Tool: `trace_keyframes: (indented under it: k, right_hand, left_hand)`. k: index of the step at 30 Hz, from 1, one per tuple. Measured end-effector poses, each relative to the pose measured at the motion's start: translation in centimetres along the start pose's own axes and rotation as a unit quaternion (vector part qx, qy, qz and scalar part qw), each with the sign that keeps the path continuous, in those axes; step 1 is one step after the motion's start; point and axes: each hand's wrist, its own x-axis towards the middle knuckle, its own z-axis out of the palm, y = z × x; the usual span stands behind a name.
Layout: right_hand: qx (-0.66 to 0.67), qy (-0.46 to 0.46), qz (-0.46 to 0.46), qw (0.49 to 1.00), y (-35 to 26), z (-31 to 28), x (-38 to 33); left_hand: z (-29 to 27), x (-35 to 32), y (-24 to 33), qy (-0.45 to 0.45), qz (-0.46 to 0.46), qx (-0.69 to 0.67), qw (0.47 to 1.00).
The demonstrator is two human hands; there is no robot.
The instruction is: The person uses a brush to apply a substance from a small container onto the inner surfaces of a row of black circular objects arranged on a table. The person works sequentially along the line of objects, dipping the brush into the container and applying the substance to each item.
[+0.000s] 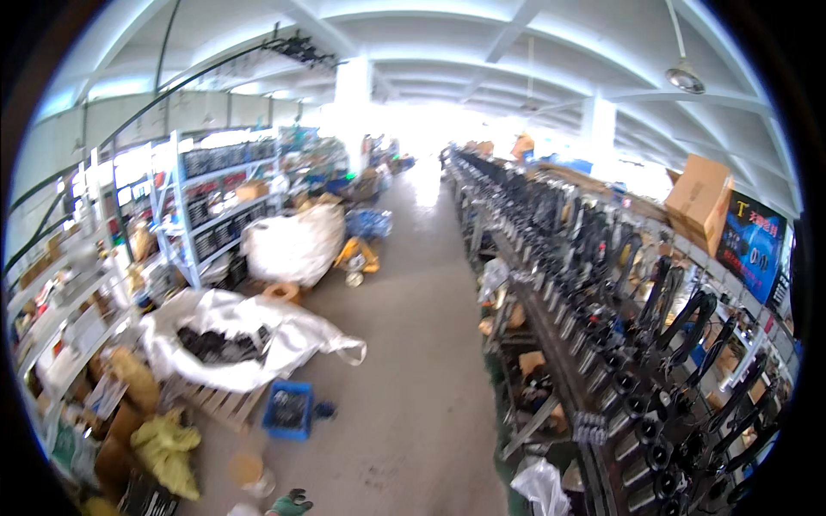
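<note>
My left hand [292,502] shows at the lower edge, left of the middle, in a green glove with dark fingertips. Its fingers point to the right, loosely bent and slightly apart, and I see nothing in them. Closest to it on the floor side are a blurred tan round object [246,469] and a pale, see-through shape whose kind I cannot make out. Farther ahead, a blue crate [288,411] with dark small parts stands on the floor. My right hand is out of the picture.
A grey aisle floor [404,344] runs ahead. On the left are an open white bulk bag [206,375] of dark parts on a wooden pallet [228,411], a yellow pallet truck [356,256] and blue shelving [185,219]. A long workbench [551,331] lined with black parts borders the right.
</note>
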Motion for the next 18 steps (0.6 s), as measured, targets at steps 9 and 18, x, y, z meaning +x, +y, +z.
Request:
trace_keyframes:
  k: [9, 18]
  right_hand:
    - [-0.008, -0.027, -0.008, 1.0, -28.5, -5.5, 23.8]
    - [-0.055, -0.094, -0.155, 0.982, -65.8, -5.4, 46.7]
  left_hand:
    - [-1.6, 31.9, 3.8, 0.088, -0.027, 0.059, 0.994]
    - [2.3, 51.6, 17.1, 0.021, -0.17, 0.036, 0.985]
